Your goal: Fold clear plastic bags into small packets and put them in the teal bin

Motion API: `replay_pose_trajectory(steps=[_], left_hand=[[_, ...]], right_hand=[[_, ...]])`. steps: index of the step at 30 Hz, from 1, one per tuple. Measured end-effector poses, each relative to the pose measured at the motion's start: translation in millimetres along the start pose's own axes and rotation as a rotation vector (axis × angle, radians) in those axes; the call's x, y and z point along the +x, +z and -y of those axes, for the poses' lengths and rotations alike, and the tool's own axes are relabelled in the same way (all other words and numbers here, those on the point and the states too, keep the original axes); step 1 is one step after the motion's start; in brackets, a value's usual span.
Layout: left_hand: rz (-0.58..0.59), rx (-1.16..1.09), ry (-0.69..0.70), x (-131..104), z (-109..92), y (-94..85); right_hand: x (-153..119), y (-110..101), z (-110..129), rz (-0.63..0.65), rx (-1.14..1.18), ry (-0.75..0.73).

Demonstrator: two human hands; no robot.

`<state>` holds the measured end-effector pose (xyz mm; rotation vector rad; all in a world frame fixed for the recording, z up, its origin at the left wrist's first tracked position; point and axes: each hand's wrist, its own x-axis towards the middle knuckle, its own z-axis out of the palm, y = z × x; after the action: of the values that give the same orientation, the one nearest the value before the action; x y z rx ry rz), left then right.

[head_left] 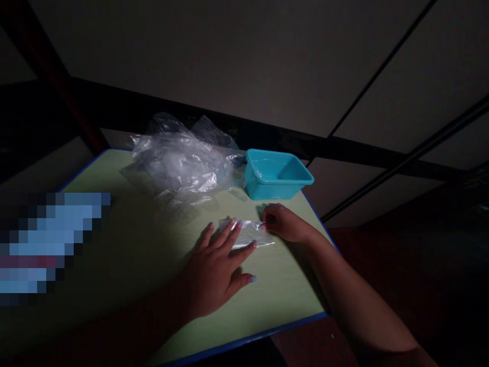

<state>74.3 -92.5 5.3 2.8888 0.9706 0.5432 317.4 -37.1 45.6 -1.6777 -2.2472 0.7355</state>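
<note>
A folded piece of clear plastic (250, 233), probably a bag, lies flat on the light green table (160, 275). My left hand (216, 275) rests over its left part with the fingers spread and the fingertips on the plastic. At the right end, my right hand (280, 221) has its fingers curled and pinched on the plastic's edge. The curled fingers partly hide what is between them.
A heap of crumpled clear plastic bags (187, 163) lies at the back of the table. Beside it, at the back right, stands a turquoise plastic tub (273, 191). A blue edge (252, 339) borders the table. A pixelated patch covers the left side.
</note>
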Motion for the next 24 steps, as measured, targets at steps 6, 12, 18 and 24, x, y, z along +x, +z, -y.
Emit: replay_pose_trajectory(steps=[6,12,18,24], left_hand=[[-0.036,0.023,0.010,-0.3,1.1,1.3],[-0.020,0.018,-0.005,-0.1,0.3,2.2],[-0.019,0.006,-0.018,0.1,-1.1,-0.1],[-0.038,0.000,-0.012,0.1,-1.3,0.2]], right_hand=[[-1.6,-5.1,3.7,-0.055,0.012,0.028],[-4.1,-5.2,8.4,-0.110,-0.010,0.064],[-6.1,-5.2,9.8,-0.089,-0.038,0.099],[-7.0,-7.0,9.4,-0.067,-0.121,0.160]])
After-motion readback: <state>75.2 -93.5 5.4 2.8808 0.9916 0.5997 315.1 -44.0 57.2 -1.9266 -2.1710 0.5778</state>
